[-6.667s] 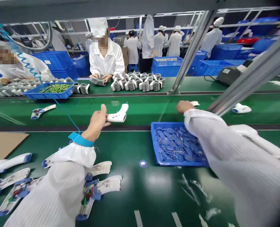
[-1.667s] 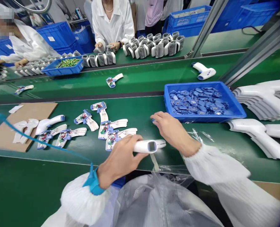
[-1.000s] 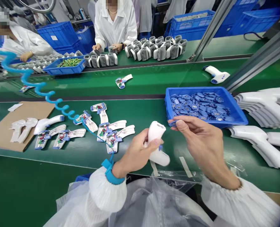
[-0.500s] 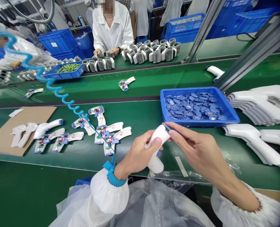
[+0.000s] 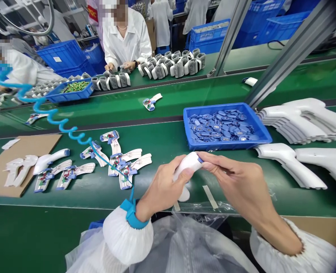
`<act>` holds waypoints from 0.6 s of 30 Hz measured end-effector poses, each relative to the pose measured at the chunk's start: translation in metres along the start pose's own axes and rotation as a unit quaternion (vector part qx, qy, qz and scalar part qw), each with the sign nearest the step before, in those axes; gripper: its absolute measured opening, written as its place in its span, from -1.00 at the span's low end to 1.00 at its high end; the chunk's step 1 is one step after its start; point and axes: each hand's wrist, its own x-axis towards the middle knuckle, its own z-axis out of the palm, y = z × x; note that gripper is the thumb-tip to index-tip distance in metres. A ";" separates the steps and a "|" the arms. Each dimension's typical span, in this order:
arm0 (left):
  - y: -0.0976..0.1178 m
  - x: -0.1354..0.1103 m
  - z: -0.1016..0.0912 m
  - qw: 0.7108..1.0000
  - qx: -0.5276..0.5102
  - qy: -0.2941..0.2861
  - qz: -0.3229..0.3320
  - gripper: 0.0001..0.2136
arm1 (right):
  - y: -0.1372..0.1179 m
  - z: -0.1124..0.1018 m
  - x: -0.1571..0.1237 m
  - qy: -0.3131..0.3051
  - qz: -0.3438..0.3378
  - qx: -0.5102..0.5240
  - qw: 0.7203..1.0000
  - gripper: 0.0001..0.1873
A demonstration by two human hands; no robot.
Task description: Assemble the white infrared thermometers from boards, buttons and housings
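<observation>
My left hand (image 5: 162,185) is wrapped round a white gun-shaped plastic housing (image 5: 187,163), its rounded handle end showing below my fingers. A small blue plastic cap (image 5: 199,159) sits at the end of the housing facing right. The thumb and fingers of my right hand (image 5: 238,180) pinch this cap against the housing; whether it is fully seated is hidden by my fingertips. Just beyond my hands stands a blue tray (image 5: 227,145) full of blue plastic pieces (image 5: 220,127). A blue wrist strap (image 5: 134,215) with a coiled cord circles my left wrist.
Opened housings with wires (image 5: 128,172) lie left of my hands. Further left, white shells (image 5: 21,167) rest on a brown board (image 5: 0,189). Stacked white shells (image 5: 295,117) are at right. Behind the green belt (image 5: 113,104), a person (image 5: 126,38) handles grey-white parts. A metal post (image 5: 272,81) slants across.
The housing has tilted in my left hand, so less of its handle shows. My right hand still pinches the blue cap. The whole view has shifted slightly.
</observation>
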 end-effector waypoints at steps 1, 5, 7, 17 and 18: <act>0.002 0.000 0.000 0.999 0.037 0.008 0.011 -0.62 | 0.000 -0.001 0.000 0.006 -0.002 -0.012 1.000 -0.78; 0.000 0.004 0.004 0.989 0.131 0.014 0.068 -0.68 | 0.001 0.005 -0.005 -0.032 -0.014 -0.034 0.999 -0.67; -0.006 0.008 0.006 0.977 0.190 0.024 0.096 -0.73 | 0.006 0.012 -0.011 -0.044 -0.014 -0.047 0.998 -0.66; -0.046 0.021 0.031 0.913 0.216 0.331 0.103 -0.62 | 0.020 0.015 -0.036 -0.204 0.073 0.026 0.976 -0.70; -0.049 0.026 0.033 0.903 0.224 0.351 0.108 -0.57 | 0.018 0.019 -0.037 -0.212 0.053 0.010 0.976 -0.69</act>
